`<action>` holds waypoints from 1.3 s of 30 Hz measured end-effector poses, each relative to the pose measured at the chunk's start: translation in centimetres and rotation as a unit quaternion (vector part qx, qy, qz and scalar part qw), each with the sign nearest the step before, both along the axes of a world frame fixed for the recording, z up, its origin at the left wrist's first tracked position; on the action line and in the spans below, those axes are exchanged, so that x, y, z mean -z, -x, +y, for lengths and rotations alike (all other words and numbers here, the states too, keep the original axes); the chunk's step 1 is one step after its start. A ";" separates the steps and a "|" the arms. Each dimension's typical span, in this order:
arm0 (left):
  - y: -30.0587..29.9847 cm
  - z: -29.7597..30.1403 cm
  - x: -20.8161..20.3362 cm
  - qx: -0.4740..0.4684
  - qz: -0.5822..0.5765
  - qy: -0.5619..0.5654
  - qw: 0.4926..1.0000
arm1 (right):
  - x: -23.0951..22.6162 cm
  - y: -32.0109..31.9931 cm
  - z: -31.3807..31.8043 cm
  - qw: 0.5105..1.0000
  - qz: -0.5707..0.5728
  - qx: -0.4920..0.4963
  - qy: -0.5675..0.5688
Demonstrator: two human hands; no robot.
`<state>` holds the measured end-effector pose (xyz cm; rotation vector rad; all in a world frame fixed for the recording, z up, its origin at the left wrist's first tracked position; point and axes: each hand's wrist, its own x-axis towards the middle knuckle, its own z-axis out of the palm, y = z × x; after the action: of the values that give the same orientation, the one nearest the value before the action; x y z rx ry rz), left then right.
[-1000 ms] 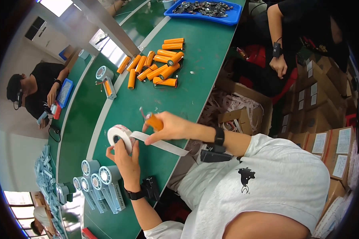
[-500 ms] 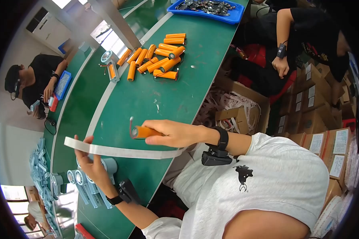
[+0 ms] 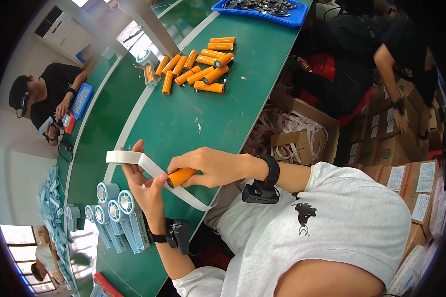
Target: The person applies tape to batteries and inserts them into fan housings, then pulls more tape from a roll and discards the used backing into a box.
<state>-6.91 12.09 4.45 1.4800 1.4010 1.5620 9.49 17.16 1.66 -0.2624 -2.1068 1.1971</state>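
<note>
My right hand [image 3: 206, 167] grips an orange cylindrical battery [image 3: 179, 178] between thumb and fingers, with its dark end toward my left hand. A white strip [image 3: 189, 199], apparently tape, is held in my left hand [image 3: 147, 190]. It bends over the raised fingers and trails past the battery toward the table's near edge. My left thumb is close to the battery's end; whether they touch I cannot tell. Several light blue handheld fans [image 3: 115, 210] stand grouped beside my left wrist. Farther up the table lies a loose pile of orange batteries [image 3: 209, 74].
At the far end sits a blue tray [image 3: 299, 20] of small dark parts. An open blue fan housing [image 3: 147, 58] stands by the pile. Right of the table edge is a cardboard box [image 3: 330, 123] with pinkish-white strips. Co-workers are at the left [image 3: 54, 94] and right [image 3: 386, 54].
The battery and my left hand have come together, with the strip now folded over the left fingers. The co-worker at right has lowered an arm toward the boxes.
</note>
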 end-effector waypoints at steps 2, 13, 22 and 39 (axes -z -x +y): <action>0.4 0.1 0.3 -0.013 -0.004 0.000 1.000 | -0.1 0.1 -0.3 1.000 0.006 -0.019 0.023; 1.3 0.0 0.7 -0.097 0.233 -0.040 0.967 | -0.8 -2.2 3.3 0.924 0.173 -0.048 0.338; 2.0 -0.1 2.5 -0.112 0.491 -0.104 0.858 | -7.4 1.2 5.0 0.994 -0.080 0.062 -0.044; 0.3 -0.2 2.4 0.016 0.553 -0.018 0.833 | -4.7 5.5 12.7 0.780 0.466 0.226 0.351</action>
<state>-7.26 11.92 2.09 2.5931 1.8650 0.6027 3.98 29.82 6.40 -0.3728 -0.6373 1.3588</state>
